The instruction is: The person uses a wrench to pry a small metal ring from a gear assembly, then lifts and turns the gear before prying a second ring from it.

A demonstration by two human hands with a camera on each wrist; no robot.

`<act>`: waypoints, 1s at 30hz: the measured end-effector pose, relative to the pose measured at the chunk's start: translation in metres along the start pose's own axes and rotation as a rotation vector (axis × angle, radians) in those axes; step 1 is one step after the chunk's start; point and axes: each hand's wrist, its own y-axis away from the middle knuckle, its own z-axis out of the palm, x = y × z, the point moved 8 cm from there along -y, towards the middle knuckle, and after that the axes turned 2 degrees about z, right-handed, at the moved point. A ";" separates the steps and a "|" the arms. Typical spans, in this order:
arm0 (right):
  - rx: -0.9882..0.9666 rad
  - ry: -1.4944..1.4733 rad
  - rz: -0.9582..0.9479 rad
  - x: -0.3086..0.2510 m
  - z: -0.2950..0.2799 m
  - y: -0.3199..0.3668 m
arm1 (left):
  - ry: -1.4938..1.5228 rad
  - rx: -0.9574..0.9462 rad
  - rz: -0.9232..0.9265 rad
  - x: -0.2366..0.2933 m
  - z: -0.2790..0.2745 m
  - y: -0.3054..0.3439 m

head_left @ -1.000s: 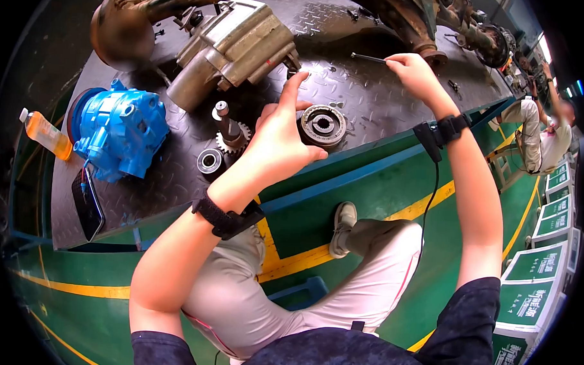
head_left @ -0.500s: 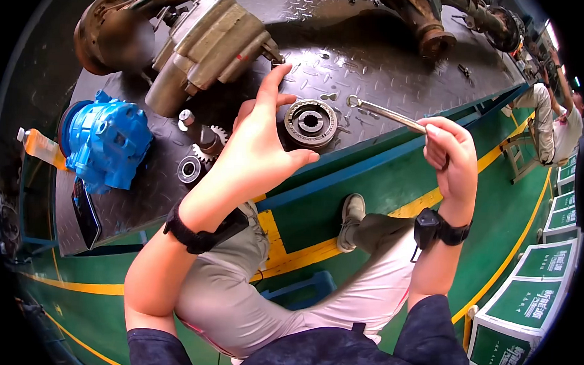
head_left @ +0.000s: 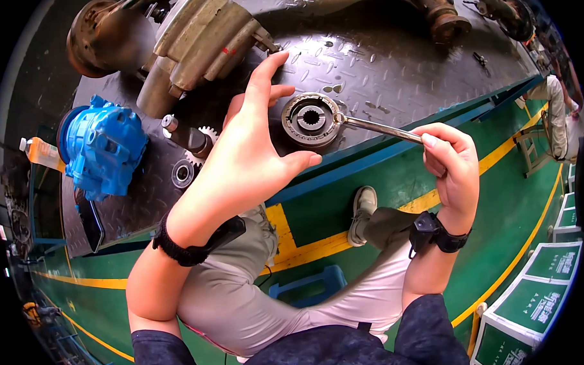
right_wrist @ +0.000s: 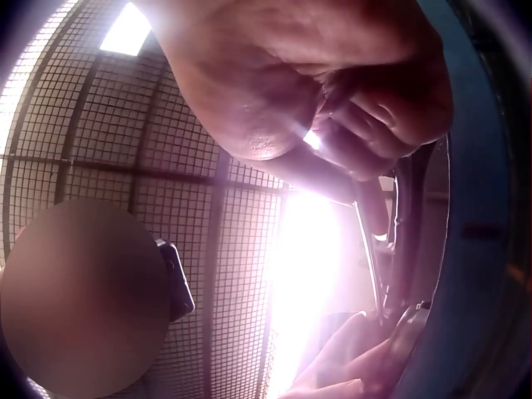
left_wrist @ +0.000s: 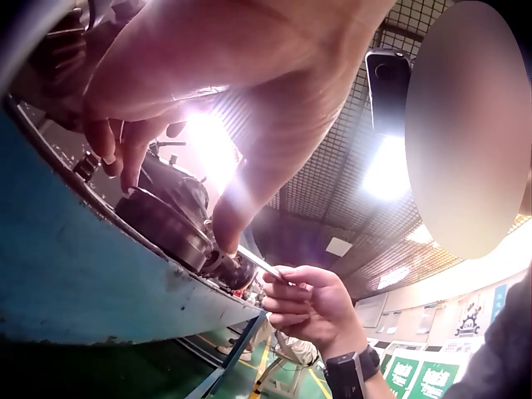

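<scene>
In the head view my right hand (head_left: 456,166) pinches one end of a slim metal ring spanner (head_left: 381,128) between thumb and fingers. The spanner's ring end overlaps the right rim of a round steel gear hub (head_left: 298,121), which lies flat near the table edge and has a splined hole in its middle. My left hand (head_left: 251,146) is beside the hub on its left, thumb and fingers spread apart and holding nothing. From the left wrist, the hub (left_wrist: 162,229) shows below the left fingers, with the spanner pointing toward it.
Left of the hub lie a geared shaft (head_left: 194,140) and a ball bearing (head_left: 182,173). Behind stands a grey metal housing (head_left: 203,44). A blue machine unit (head_left: 107,147), an orange bottle (head_left: 43,153) and a phone (head_left: 92,224) are at the left. Rusty axle parts (head_left: 449,24) lie at the back.
My right hand has brought the spanner from the back of the table toward me, then left until its ring end meets the hub's rim in view. The left hand stays spread beside the hub.
</scene>
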 end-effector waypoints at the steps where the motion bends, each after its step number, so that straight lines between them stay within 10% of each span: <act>1: -0.001 0.007 -0.007 0.000 0.000 0.000 | -0.001 0.002 -0.002 0.000 0.000 0.000; 25: 0.156 0.125 -0.203 -0.020 0.005 -0.005 | 0.000 -0.012 -0.009 0.000 0.001 0.000; 30: 0.281 0.638 -0.368 -0.068 0.004 -0.043 | 0.012 -0.032 0.003 0.007 0.006 0.001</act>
